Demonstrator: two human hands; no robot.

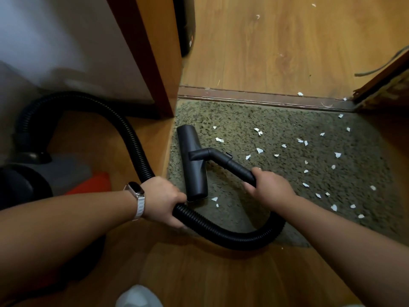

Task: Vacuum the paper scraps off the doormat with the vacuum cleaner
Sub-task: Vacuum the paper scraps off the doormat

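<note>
Loads of scraps still on the mat right of the nozzle; left hand clamps the hose, right hand the tube, so that loop could kink and kill suction.
</note>
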